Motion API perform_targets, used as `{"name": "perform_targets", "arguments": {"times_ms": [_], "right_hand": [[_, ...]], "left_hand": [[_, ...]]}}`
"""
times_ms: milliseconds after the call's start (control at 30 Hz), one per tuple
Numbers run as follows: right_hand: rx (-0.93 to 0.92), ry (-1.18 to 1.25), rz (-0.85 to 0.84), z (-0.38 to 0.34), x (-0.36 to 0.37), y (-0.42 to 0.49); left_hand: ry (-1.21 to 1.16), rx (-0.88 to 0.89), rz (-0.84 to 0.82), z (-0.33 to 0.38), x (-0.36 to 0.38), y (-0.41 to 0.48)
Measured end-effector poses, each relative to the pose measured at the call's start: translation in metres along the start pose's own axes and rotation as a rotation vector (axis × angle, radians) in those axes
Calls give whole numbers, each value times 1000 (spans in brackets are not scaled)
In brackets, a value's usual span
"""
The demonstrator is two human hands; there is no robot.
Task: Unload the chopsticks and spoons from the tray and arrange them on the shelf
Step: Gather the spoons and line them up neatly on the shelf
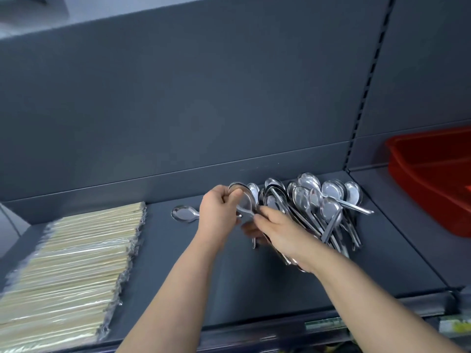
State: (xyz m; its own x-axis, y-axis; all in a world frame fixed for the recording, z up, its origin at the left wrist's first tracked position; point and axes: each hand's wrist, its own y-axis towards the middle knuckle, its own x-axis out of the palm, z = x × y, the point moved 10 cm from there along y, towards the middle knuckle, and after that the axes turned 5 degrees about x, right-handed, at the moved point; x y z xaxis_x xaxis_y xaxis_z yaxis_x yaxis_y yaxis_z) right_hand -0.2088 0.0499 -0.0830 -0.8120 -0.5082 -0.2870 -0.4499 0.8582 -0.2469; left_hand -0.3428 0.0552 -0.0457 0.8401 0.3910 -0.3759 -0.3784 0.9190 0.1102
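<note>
Now we work at the shelf (254,289), both hands meeting over the left edge of the spoon heap. Our left hand (219,212) has its fingers closed around the bowl of one steel spoon (244,200), pinching it at the rim, seemingly so it lifts clear of its neighbours. Our right hand (283,231) curls over the handles of several others in the heap (318,207); its fingers are bent and appear to grip or steady them, though how many it holds we cannot tell. That split looks deliberate: one hand pins the tangle while the other peels a piece away.

One spoon (184,213) already lies alone, bowl up, to the left, between the heap and the chopsticks (68,266), probably the start of a row. The rest lie jumbled, bowls toward the back wall, handles crossing.

The chopsticks sit in wrapped bundles at the far left, laid parallel and flush, so that part looks settled. The red tray (430,179) rests on the next bay to the right, and what shows of it holds nothing. We judge the unloading done and the sorting of spoons barely begun.
</note>
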Motion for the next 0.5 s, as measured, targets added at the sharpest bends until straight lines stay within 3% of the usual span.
{"name": "perform_targets", "arguments": {"times_ms": [100, 233, 333, 500], "right_hand": [[37, 99, -61, -4, 1, -6], [80, -157, 67, 8, -35, -9], [146, -137, 157, 25, -69, -18], [168, -272, 464, 43, -132, -42]], "left_hand": [[-77, -18, -12, -1, 7, 0], [46, 70, -90, 10, 29, 0], [67, 49, -170, 10, 53, -4], [531, 87, -335, 5, 86, -22]]}}
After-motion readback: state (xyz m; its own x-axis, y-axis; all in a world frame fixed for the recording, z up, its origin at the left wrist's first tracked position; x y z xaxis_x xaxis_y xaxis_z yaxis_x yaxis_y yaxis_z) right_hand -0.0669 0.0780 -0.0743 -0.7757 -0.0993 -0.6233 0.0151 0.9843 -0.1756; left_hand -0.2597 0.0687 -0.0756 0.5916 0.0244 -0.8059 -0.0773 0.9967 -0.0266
